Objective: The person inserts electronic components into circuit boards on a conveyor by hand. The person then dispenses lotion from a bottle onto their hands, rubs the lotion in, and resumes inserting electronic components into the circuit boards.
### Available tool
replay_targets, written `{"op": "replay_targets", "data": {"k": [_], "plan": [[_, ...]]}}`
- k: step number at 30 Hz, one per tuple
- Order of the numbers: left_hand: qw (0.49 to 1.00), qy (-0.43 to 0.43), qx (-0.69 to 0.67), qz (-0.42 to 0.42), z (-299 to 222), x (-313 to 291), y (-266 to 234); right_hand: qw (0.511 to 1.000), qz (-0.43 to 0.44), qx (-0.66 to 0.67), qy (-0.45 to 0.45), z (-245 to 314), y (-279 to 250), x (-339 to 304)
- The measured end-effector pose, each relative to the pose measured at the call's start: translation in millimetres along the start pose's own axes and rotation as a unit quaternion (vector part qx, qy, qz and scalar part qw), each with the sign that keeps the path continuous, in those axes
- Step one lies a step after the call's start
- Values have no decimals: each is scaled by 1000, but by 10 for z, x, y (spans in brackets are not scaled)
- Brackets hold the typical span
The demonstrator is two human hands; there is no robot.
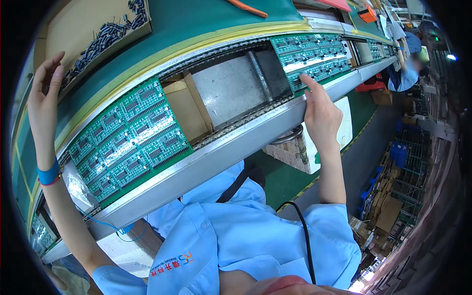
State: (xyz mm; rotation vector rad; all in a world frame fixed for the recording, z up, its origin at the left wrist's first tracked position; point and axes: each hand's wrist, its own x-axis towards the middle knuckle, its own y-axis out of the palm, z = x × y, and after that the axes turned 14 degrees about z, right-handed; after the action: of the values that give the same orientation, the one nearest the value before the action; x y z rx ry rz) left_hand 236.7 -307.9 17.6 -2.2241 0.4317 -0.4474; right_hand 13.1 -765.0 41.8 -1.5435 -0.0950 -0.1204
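Over the near left edge of a cardboard box (145,30) is my left hand (46,96), its fingers loosely curved and the thumb apart. It is open, with nothing visible in it. Small dark cylindrical components (108,42) with wire leads, probably capacitors, lie heaped in that box. My right hand (322,115) reaches the near edge of a green circuit board panel (324,46). Its index finger points onto the board, the thumb sits lower and apart, and the other fingers curl partly out of sight. Another populated panel (130,140) rests on the rails between my arms.
A metal conveyor rail (236,132) runs diagonally before me. Between the panels, a cardboard piece (184,105) and a spring-like rod (259,76) show in the gap. An orange-handled tool (248,7) lies on the green bench. Farther right along the line, another person (405,73) works.
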Motion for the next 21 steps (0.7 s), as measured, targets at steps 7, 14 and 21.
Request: {"op": "replay_targets", "data": {"k": [7, 14, 21], "plan": [[999, 11, -43, -13, -46, 57, -55, 997, -14, -40, 58, -369, -54, 84], [987, 25, -150, -49, -302, -60, -35, 993, -28, -23, 115, -780, 19, 54], [980, 13, -179, -81, -493, -145, -44, 930, -169, 305, 119, -1255, -23, 301]]}}
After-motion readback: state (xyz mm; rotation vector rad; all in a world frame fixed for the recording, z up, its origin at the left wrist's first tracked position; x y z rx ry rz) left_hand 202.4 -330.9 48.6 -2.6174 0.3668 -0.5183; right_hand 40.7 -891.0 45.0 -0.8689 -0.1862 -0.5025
